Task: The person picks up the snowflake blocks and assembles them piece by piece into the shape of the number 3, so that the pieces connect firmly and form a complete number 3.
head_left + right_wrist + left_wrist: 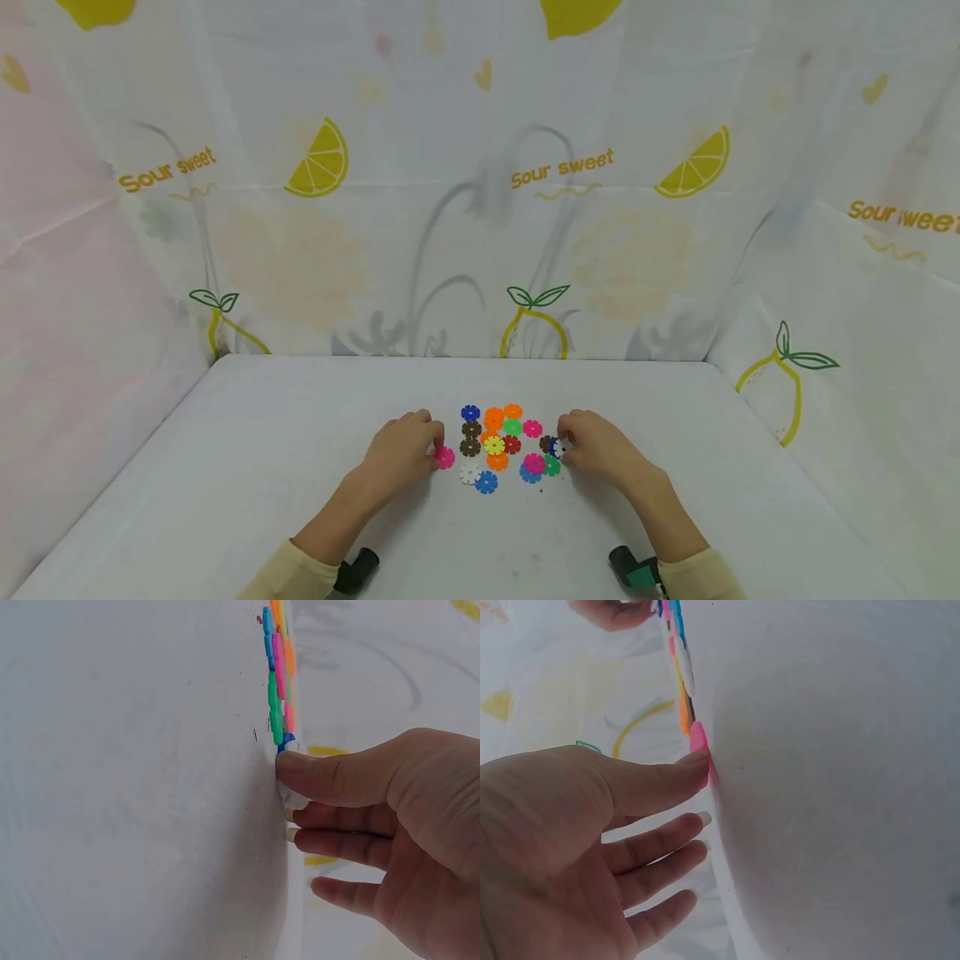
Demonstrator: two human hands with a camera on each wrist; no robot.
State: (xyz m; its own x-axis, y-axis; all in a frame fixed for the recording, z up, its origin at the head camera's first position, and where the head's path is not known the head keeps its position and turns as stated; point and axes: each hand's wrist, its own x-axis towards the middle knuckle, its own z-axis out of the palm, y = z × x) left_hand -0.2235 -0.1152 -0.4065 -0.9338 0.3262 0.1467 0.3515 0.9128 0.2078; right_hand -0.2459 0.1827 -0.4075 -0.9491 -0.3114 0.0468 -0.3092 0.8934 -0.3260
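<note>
My left hand [397, 450] is at the left side of a group of flat notched plastic discs, pinching a pink disc [447, 457] by its edge. In the left wrist view the thumb lies across this pink disc [697, 736], close over the table, while the other fingers spread below. On the group's right side, my right hand [606, 450] pinches a white disc [298, 796] between thumb and a mostly hidden forefinger. Beside that white disc are a dark blue disc [284, 742] and a brown disc [546, 444]. A green disc [552, 466] lies just nearer.
Several orange, brown, blue and other discs lie between the hands, some overlapping, such as a yellow disc [494, 446] and a blue disc [487, 482]. The white table [225, 483] meets a printed cloth backdrop [420, 250]. Black wrist devices [358, 570] show below both forearms.
</note>
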